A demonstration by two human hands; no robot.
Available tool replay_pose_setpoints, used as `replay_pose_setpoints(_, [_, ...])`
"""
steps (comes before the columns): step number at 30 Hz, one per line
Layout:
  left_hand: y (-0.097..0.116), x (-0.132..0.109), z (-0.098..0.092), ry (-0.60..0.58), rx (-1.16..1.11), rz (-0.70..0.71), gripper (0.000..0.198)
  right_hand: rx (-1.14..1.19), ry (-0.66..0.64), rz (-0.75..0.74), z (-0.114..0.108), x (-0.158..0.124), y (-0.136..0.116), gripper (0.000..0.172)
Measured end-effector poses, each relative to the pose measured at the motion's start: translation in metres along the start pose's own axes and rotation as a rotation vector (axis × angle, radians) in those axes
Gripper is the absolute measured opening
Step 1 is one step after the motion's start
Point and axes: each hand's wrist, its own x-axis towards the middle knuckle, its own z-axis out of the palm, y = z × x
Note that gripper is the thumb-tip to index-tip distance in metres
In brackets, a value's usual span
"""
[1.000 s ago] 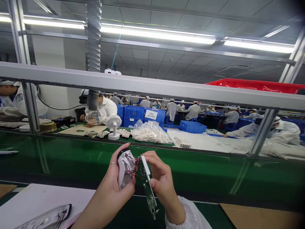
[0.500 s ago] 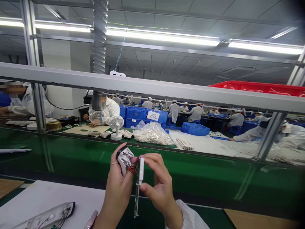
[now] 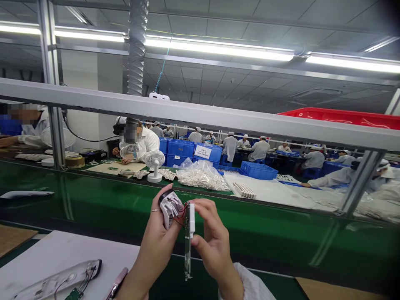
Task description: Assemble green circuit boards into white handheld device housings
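My left hand (image 3: 162,241) is closed around a white plastic housing (image 3: 170,207) with a dark end. Red and black wires (image 3: 181,215) run from that housing to a narrow green circuit board (image 3: 187,246), seen nearly edge-on and upright. Along the board's right side sits a white plastic block (image 3: 192,221). My right hand (image 3: 214,241) pinches this block and the board between thumb and fingers. At the lower left, another white housing (image 3: 59,283) with wires and a small green board (image 3: 75,294) lies on a white sheet (image 3: 78,246).
A green belt (image 3: 265,233) crosses behind my hands, with a white part (image 3: 26,194) on its left. Beyond it stand a small white fan (image 3: 155,166), a bag of white parts (image 3: 201,177) and blue bins (image 3: 258,170). Several people in white work there. A metal beam (image 3: 200,114) spans above.
The view has shifted slightly, so the background sits further right. Both hands, still holding the board and housing, appear a little further right, and the board looks more upright.
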Motion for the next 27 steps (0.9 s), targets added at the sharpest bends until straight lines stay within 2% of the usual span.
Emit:
replay_pose_setpoints(7, [-0.004,0.007,-0.011,-0.1,0.09,-0.03,0.06,0.016,0.03,0.037,-0.001,0.0,0.002,0.045])
replay_pose_setpoints(12, [-0.008,0.008,-0.013,-0.111,0.059,-0.013,0.056,0.002,0.024,0.019,-0.001,0.0,0.001,0.043])
replay_pose_setpoints(22, [-0.008,0.001,-0.004,0.046,0.005,0.036,0.049,-0.145,-0.064,-0.069,-0.003,0.0,-0.006,0.044])
replay_pose_setpoints(25, [-0.005,0.001,-0.008,-0.009,0.045,0.028,0.05,-0.239,-0.09,-0.112,-0.005,0.001,-0.005,0.045])
replay_pose_setpoints(27, [-0.005,0.003,-0.014,-0.109,0.049,0.012,0.056,-0.33,-0.11,-0.159,-0.008,0.001,-0.004,0.045])
